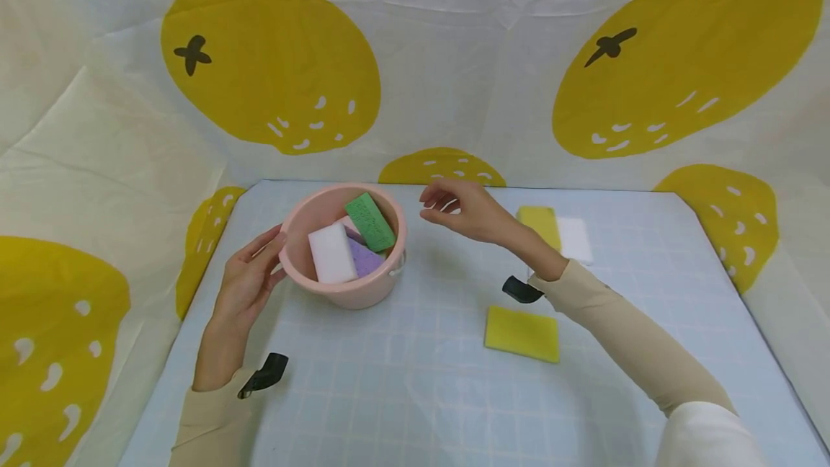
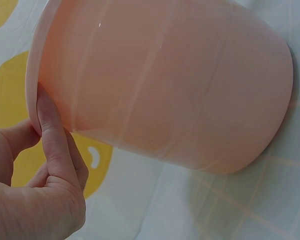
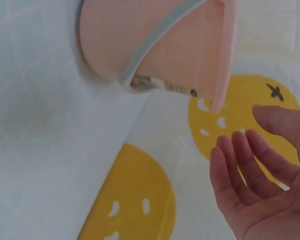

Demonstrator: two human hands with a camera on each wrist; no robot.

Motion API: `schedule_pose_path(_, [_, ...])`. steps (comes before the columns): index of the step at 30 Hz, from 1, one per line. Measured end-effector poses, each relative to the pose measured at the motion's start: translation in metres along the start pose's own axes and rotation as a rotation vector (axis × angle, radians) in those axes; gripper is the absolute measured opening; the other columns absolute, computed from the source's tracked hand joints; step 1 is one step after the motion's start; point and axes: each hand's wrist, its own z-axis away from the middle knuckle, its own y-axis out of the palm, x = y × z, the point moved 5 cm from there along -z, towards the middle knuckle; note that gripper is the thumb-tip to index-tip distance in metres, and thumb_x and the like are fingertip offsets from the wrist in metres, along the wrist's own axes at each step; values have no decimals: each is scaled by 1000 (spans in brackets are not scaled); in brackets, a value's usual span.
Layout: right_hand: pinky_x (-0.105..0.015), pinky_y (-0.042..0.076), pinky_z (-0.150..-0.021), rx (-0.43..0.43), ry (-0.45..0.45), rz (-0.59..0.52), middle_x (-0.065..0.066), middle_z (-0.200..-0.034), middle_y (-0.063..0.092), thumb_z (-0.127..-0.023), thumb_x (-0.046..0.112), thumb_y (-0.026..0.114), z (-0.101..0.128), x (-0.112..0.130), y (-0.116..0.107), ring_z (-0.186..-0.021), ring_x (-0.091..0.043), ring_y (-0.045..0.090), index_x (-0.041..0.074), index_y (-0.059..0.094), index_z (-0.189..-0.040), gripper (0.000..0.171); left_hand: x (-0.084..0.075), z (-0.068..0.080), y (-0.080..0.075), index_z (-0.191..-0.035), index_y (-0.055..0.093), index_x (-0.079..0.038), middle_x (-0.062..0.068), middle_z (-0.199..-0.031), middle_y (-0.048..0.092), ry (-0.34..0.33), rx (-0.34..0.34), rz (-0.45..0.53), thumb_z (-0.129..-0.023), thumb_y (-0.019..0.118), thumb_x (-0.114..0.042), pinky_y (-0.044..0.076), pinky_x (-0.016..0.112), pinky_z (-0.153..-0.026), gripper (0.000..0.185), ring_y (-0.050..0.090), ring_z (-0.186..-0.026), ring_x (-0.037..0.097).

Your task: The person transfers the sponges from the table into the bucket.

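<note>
A pink bucket (image 1: 357,297) stands toward the back left of the table. Inside it lie a green sponge (image 1: 371,222), a white sponge (image 1: 332,254) and a purple sponge (image 1: 367,260), with another piece partly hidden beneath them. My left hand (image 1: 249,281) pinches the bucket's left rim between thumb and fingers, as the left wrist view shows close up. To the right of the bucket, my right hand (image 1: 475,212) hovers with nothing in it, its fingers loosely bent and apart from the rim. The bucket's pale handle (image 3: 157,37) hangs down against its side in the right wrist view.
On the table's right half lies a yellow sponge (image 1: 521,335). Farther back, another yellow sponge (image 1: 540,225) and a white sponge (image 1: 575,240) sit side by side, partly behind my right forearm. A patterned cloth (image 1: 447,78) rises along the table's (image 1: 389,395) back edge.
</note>
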Motion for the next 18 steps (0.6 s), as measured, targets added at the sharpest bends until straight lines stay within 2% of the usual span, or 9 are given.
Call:
schedule_pose_path(5, [-37, 59, -89, -11, 28, 8, -7, -106, 70, -95, 13, 76, 13, -6, -5, -96, -20, 66, 3, 70, -112, 21, -1, 1, 0, -150, 54, -14, -6, -131, 63, 11, 13, 8, -88, 82, -35, 58, 22, -86, 72, 63, -111, 9])
schedule_pose_path(12, [-40, 59, -92, -24, 60, 6, -6, -108, 70, -95, 13, 77, 30, -15, -11, -98, -20, 66, 4, 70, -114, 23, -2, 1, 1, -144, 60, -11, -5, -123, 69, 50, 50, 68, -90, 81, -27, 59, 24, -82, 59, 67, -107, 9])
schedule_pose_path(18, [-43, 58, -92, -22, 74, -8, -8, -109, 70, -95, 13, 76, 45, -24, -15, -99, -22, 66, 3, 69, -116, 24, -1, 1, 0, -146, 57, -11, -6, -124, 68, 42, 43, 54, -90, 81, -29, 59, 23, -82, 64, 67, -107, 8])
